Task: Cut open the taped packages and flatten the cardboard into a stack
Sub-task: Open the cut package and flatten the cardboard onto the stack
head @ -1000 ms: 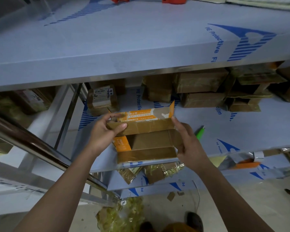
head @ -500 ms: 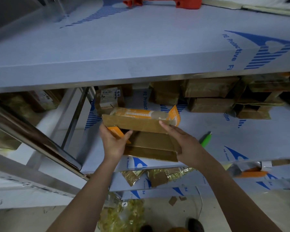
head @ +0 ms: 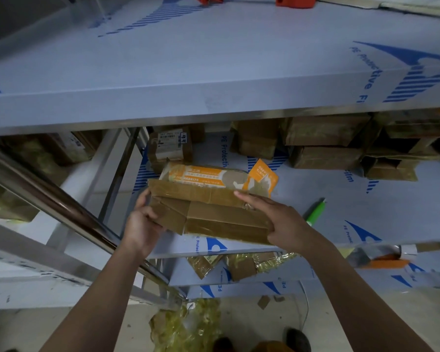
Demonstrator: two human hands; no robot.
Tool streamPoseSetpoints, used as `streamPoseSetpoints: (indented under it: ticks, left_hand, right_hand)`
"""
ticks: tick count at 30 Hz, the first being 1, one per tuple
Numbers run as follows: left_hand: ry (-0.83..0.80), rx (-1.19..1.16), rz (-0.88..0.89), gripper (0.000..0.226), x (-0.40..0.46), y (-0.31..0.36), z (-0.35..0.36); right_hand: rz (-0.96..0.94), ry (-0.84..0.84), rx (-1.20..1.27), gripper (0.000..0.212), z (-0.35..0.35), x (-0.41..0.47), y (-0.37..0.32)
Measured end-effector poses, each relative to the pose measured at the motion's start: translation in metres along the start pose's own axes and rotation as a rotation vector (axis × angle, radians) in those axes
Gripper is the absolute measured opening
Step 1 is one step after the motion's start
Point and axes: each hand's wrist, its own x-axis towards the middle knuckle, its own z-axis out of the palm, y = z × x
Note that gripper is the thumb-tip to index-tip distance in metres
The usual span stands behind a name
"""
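Observation:
An orange-and-brown cardboard box point(head: 208, 199), cut open and pressed nearly flat, lies at the front edge of the middle shelf point(head: 366, 207). Brown tape covers its flaps. My left hand point(head: 144, 224) grips its left end, thumb on top. My right hand point(head: 277, 219) holds the right end, with the fingers pressing along the upper fold. A green cutter point(head: 315, 212) lies on the shelf just right of my right hand. Several taped brown packages point(head: 325, 143) sit at the back of the same shelf.
The wide top shelf point(head: 214, 72) overhangs the work area, with an orange tool point(head: 294, 0) at its far edge. A steel rail point(head: 61, 207) runs diagonally on the left. Torn tape and cardboard scraps point(head: 188, 323) lie on the floor and on the lower shelf point(head: 341, 278).
The box has gone from open and propped up to folded down almost flat. My left hand moved lower on its left end; my right hand slid on top of the fold.

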Motion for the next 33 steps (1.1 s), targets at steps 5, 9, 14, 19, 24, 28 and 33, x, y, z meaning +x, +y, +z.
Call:
streamPoseSetpoints:
  ticks: [5, 9, 14, 19, 24, 28, 33]
  left_hand:
    - [0.009, -0.071, -0.048, 0.049, -0.001, 0.017, 0.004]
    - [-0.034, 0.200, -0.114, 0.037, 0.005, 0.022, 0.007]
    - [-0.061, 0.397, -0.288, 0.044, 0.010, 0.014, 0.005]
    - [-0.065, 0.555, -0.371, 0.027, 0.016, 0.004, -0.001]
    - [0.057, 0.710, -0.489, 0.021, 0.016, -0.011, 0.002]
    - [0.167, 0.887, -0.442, 0.025, 0.022, -0.019, 0.013]
    - [0.249, 1.399, -0.028, 0.073, 0.016, -0.035, 0.038]
  right_hand:
    - [0.036, 0.108, 0.142, 0.081, 0.015, -0.001, 0.012]
    - [0.141, 0.205, 0.502, 0.055, 0.026, -0.013, 0.023]
    - [0.267, 0.425, 0.565, 0.040, 0.033, -0.004, 0.030]
    - [0.265, 0.356, 0.621, 0.039, 0.039, 0.000, 0.037]
    - [0.213, 0.186, 0.128, 0.048, 0.059, 0.008, 0.052]
    - [0.304, 0.084, -0.133, 0.050, 0.061, 0.014, 0.048]
    - [0.282, 0.097, -0.184, 0.051, 0.062, 0.014, 0.050]
